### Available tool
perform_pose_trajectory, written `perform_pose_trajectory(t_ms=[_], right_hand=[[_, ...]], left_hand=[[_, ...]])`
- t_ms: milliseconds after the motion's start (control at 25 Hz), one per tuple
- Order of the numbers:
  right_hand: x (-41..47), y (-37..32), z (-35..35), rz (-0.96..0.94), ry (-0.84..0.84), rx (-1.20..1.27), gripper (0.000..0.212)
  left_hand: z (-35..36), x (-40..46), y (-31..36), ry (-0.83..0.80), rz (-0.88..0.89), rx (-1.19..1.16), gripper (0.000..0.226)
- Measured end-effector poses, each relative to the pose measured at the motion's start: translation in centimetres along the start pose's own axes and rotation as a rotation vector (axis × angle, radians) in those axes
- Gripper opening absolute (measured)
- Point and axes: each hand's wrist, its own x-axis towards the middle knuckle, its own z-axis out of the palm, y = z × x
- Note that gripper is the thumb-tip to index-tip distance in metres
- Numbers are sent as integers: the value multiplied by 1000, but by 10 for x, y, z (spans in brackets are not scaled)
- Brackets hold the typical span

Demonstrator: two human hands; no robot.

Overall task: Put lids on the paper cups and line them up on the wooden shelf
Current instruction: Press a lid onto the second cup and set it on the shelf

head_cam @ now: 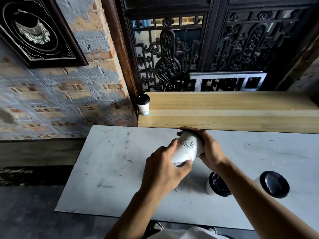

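Observation:
Above the grey table (107, 163) I hold a white paper cup (187, 149) tilted away from me. My left hand (165, 167) grips its lower body. My right hand (206, 147) curls over its top, fingers wrapped round the black lid (201, 138) on the rim. One lidded cup (143, 104) stands upright at the far left end of the wooden shelf (224, 111). Two more cups with black lids stand on the table at the right: one (218, 186) partly behind my right forearm, the other (274, 184) further right.
A brick wall with a dark framed picture (38, 30) rises on the left. Carved dark wooden screens (172, 57) and a metal frame (227, 78) stand behind the shelf. The shelf's length to the right of the lidded cup is bare wood.

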Motion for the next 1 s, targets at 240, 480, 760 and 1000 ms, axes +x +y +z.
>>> perform_pose_trajectory(t_ms=[240,480,760,1000], right_hand=[[2,-5,1,-6,-39,-84,46],[2,-3,9,14,-34,-46,43],[6,-11,9,65,48,68,49],[-4,13,26,155,143,361,40]], left_hand=[[4,-4,-5,14,-47,-97,84],[4,-8,-12,-12,-138,-292,55],[9,-6,-13,-41,-217,-479,54],[21,-3,-15,61,-283,-565,57]])
